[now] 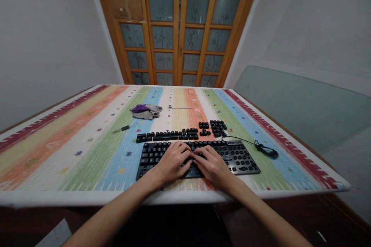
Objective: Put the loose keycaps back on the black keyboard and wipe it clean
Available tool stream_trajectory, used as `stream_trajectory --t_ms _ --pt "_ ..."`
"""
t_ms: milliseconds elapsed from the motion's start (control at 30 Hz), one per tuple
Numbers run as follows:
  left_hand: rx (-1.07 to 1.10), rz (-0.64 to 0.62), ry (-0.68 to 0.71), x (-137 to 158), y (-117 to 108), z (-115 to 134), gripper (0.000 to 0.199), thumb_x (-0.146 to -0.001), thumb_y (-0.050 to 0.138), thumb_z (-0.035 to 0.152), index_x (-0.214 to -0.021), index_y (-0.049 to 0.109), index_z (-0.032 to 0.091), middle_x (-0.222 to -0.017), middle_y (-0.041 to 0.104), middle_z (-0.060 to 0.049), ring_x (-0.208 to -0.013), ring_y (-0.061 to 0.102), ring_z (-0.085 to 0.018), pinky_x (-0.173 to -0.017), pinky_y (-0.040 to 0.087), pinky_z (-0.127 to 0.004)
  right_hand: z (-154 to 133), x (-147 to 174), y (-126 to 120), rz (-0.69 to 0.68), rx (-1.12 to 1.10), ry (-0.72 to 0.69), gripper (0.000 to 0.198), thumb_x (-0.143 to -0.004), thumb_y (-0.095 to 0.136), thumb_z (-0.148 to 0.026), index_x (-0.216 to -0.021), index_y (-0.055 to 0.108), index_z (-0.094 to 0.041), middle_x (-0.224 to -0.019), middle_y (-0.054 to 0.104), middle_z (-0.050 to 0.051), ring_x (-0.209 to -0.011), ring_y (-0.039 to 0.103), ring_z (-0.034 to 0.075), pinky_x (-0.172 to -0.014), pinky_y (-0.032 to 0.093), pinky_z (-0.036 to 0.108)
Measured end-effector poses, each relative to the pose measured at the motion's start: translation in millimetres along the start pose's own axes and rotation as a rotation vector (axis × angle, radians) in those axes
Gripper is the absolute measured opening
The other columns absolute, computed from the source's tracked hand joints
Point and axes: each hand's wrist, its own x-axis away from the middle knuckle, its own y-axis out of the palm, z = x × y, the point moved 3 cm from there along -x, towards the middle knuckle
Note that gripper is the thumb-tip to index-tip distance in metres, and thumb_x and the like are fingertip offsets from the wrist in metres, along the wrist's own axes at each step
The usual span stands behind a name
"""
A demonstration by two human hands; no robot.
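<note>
A black keyboard [237, 158] lies on a table with a striped, many-coloured cloth [72, 154]. My left hand [173, 162] and my right hand [211, 166] both rest on the middle of the keyboard, fingertips close together over its keys. Whether a key is pinched between the fingers is hidden. Behind the keyboard, loose black keycaps [168, 136] are laid out in rows, with smaller groups of keycaps [218, 127] further right. The keyboard's black cable [265, 149] lies coiled at the right.
A small screwdriver with a black handle [121, 129] lies left of the keycaps. A grey and purple cloth [145, 111] sits further back, and a thin metal pin [179, 107] beside it. Wooden glass-paned doors [179, 34] stand behind the table.
</note>
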Motion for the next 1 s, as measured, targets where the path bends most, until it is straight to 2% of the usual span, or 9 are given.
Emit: stream_trajectory --t_ms 367,533,767,1000 --pt "0.008 0.015 0.019 1 0 0 0.009 -0.095 0.059 0.018 -0.100 0.066 0.017 -0.106 0.066 -0.008 -0.103 0.055 -0.024 -0.095 0.047 -0.041 -3 1 1 -0.027 0.066 -0.036 0.028 -0.098 0.048 -0.011 -0.119 0.068 -0.012 -0.110 0.068 0.016 -0.094 0.056 0.026 -0.082 0.054 0.044" --pt "0.009 0.023 0.038 2 0 1 0.013 -0.094 0.060 0.017 -0.104 0.069 0.019 -0.107 0.066 -0.008 -0.104 0.055 -0.024 -0.094 0.047 -0.041 -8 6 1 -0.090 0.090 0.045 0.034 -0.095 0.055 -0.019 -0.126 0.064 -0.008 -0.125 0.063 0.020 -0.107 0.054 0.031 -0.090 0.051 0.047" --pt "-0.027 0.024 0.094 3 0 3 0.010 -0.094 0.061 0.016 -0.097 0.070 0.017 -0.107 0.067 -0.008 -0.102 0.055 -0.023 -0.093 0.046 -0.040 -8 11 2 -0.153 0.052 0.138 0.039 -0.095 0.055 -0.026 -0.130 0.062 -0.011 -0.139 0.057 0.020 -0.118 0.048 0.033 -0.097 0.046 0.050" --pt "-0.120 0.000 0.123 3 5 5 0.008 -0.095 0.061 0.019 -0.092 0.068 0.017 -0.110 0.066 -0.009 -0.105 0.054 -0.024 -0.092 0.046 -0.041 -13 12 3 -0.129 0.090 0.134 0.050 -0.094 0.058 -0.031 -0.140 0.056 -0.011 -0.144 0.055 0.019 -0.123 0.047 0.034 -0.102 0.042 0.051"
